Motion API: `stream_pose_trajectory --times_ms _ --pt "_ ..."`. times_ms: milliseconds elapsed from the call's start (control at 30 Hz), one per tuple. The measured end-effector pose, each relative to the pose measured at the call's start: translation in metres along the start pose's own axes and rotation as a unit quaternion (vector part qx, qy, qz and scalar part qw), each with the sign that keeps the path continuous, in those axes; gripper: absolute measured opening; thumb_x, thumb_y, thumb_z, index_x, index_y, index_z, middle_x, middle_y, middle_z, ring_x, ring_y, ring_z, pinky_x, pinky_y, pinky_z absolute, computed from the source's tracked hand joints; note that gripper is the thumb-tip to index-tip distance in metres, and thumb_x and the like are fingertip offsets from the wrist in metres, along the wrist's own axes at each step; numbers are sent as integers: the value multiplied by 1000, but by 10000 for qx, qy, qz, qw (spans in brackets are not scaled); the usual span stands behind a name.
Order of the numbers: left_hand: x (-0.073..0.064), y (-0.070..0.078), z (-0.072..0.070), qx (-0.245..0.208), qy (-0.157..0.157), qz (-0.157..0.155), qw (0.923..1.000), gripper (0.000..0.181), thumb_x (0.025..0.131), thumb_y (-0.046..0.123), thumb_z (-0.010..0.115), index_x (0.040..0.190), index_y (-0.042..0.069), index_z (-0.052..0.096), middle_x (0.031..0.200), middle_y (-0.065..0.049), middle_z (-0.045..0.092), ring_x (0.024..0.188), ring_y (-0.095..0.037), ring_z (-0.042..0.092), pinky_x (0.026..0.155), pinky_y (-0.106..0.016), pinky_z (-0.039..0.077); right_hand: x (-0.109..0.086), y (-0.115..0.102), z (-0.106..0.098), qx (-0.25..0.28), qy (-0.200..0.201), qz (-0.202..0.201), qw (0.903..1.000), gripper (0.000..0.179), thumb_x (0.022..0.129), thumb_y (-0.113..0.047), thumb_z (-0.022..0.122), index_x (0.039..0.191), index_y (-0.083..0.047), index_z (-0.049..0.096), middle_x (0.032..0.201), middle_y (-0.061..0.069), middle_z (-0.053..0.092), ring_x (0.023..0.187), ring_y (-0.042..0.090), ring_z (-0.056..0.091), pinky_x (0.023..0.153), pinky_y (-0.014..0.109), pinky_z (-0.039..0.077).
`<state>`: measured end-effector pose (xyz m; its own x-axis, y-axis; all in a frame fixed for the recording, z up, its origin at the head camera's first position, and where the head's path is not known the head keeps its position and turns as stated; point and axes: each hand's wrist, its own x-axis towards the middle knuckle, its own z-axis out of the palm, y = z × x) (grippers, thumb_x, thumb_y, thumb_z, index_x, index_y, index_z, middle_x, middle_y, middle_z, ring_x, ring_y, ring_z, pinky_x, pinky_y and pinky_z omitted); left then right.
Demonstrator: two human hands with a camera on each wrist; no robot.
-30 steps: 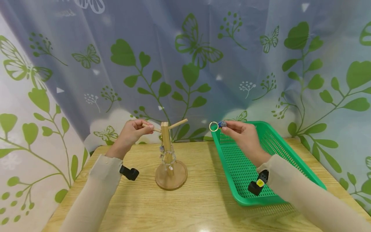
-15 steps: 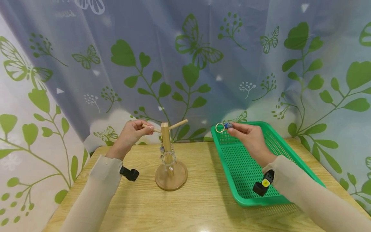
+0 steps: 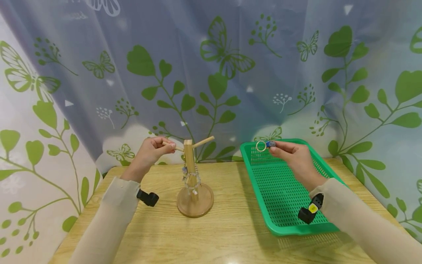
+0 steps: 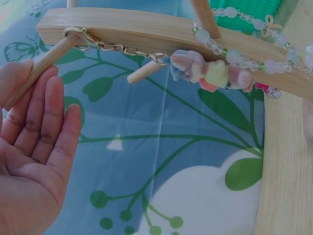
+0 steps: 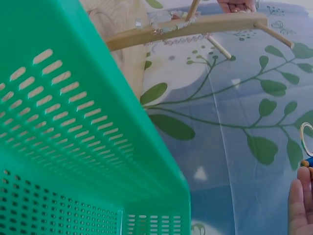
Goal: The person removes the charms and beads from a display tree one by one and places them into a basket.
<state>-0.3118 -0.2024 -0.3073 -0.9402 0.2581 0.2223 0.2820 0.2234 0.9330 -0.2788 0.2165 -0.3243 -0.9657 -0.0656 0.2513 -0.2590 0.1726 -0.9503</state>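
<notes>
My left hand (image 3: 153,152) pinches the left upper peg (image 4: 46,67) of a wooden stand (image 3: 189,157) with a round base. A keychain with pastel toy figures (image 4: 211,73) hangs by its gold clasp from that peg. Beaded bracelets (image 4: 234,57) hang lower on the post. My right hand (image 3: 295,157) pinches a keychain (image 3: 271,143) by its small blue-grey part, its gold ring pointing left, above the basket's far end. In the right wrist view only some fingers of the right hand (image 5: 304,200) show at the edge, and most of the charm is hidden.
A green perforated plastic basket (image 3: 290,231) stands on the right of the wooden table (image 3: 227,227). A curtain (image 3: 184,33) printed with leaves and butterflies hangs behind the table. The stand's right upper peg (image 3: 203,141) points up and right.
My right hand has moved right with the keychain, away from the stand and further over the basket. The left hand stays on the peg.
</notes>
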Motion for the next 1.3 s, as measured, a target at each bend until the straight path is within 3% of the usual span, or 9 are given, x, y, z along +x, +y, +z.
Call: stream_pose_trajectory --times_ms 200,933,1300 --pt "0 -1 0 9 9 58 10000 17 91 20 64 92 3 67 88 4 64 84 -14 61 88 -29 50 -1 4 -10 -88 -90 78 9999 55 89 -25 67 131 7 50 97 -16 68 90 0 65 81 16 50" --pt "0 -1 0 -84 37 74 9999 12 91 18 65 88 7 68 88 4 64 83 -12 61 85 -25 51 6 24 -38 -339 -507 378 9974 57 92 -28 63 133 8 47 100 -18 67 93 -1 63 82 14 49" --pt "0 -1 0 -82 37 47 9999 13 90 21 66 87 9 68 87 5 65 88 -15 58 87 -27 49 14 32 -43 313 -657 775 9943 60 91 -21 65 135 12 40 101 -13 66 95 1 64 85 17 49"
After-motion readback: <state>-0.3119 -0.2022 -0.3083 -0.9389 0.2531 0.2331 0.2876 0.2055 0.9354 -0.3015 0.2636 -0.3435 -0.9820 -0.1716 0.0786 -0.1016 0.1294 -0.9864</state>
